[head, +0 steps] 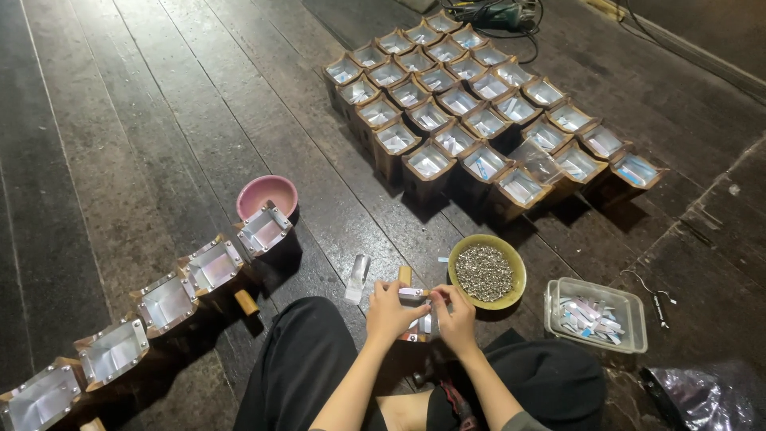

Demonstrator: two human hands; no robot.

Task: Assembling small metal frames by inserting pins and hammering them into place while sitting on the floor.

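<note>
Shiny metal strip (414, 294) sits pinched between the left hand (388, 310) and the right hand (457, 318) above the lap, beside the yellow bowl (513, 289) of tiny silver bits, so fitting looks underway and needs steady fingers.

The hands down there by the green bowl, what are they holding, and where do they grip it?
Both hold one small silvery strip: the left hand pinches its left end, the right hand its right end, beside the green bowl.
</note>
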